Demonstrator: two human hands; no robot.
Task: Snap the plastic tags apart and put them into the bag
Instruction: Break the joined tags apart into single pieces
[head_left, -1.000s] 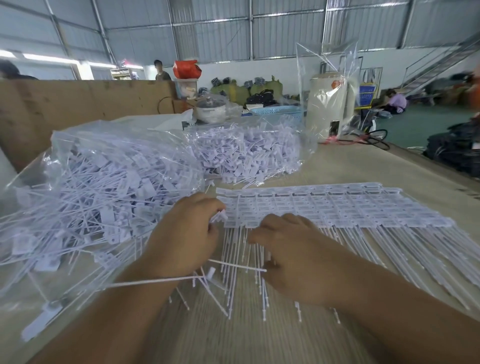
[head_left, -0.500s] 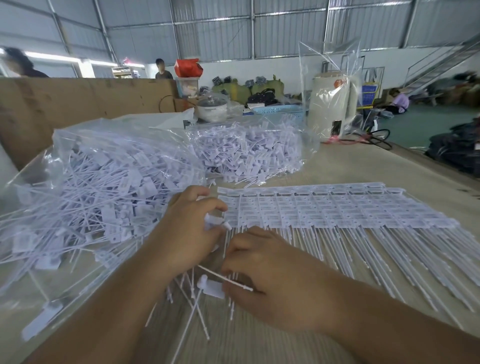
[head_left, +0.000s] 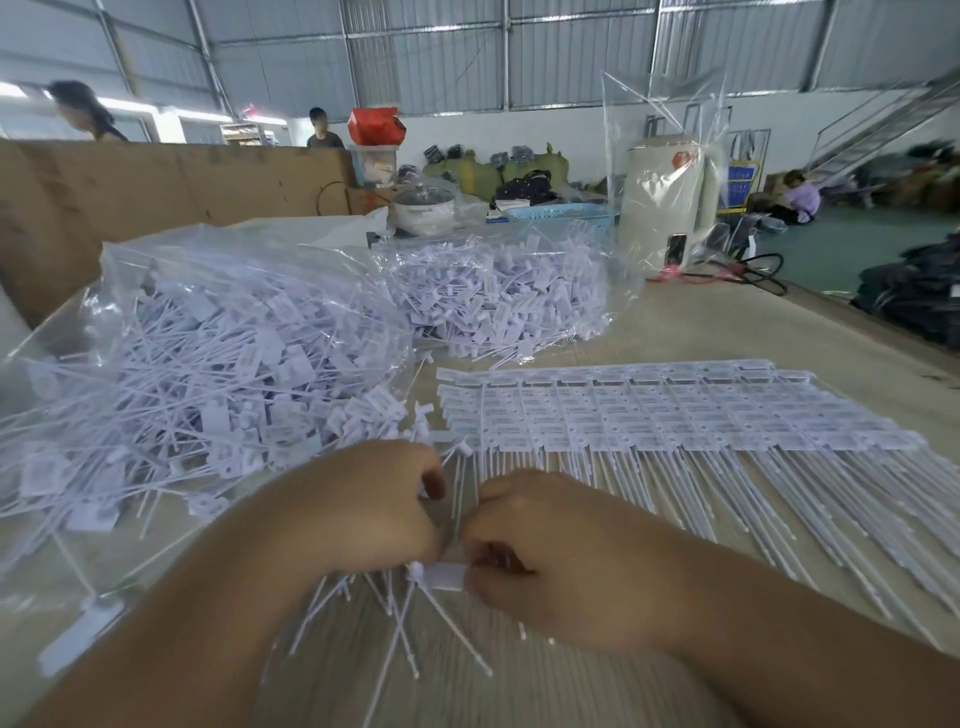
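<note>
A flat sheet of joined white plastic tags (head_left: 675, 421) lies on the table, label heads far, thin tails toward me. My left hand (head_left: 363, 504) grips several separated tags (head_left: 395, 623), whose tails fan out below it. My right hand (head_left: 566, 551) pinches one tag head (head_left: 444, 576) close against the left hand, near the sheet's left edge. A big clear bag (head_left: 208, 374) full of loose tags lies open to the left of my hands. A second clear bag of tags (head_left: 498, 306) sits farther back.
A tall clear bag (head_left: 670, 156) stands around a cream appliance (head_left: 665, 202) at the table's far side, beside a blue basket (head_left: 561, 215) and a lidded pot (head_left: 423, 208). A cardboard wall (head_left: 156, 197) borders the left. The table edge (head_left: 883, 332) runs along the right.
Both hands have pulled back from the sheet toward me and come together. The right hand has drawn a freed tag down, and more loose tails now fan below the left hand.
</note>
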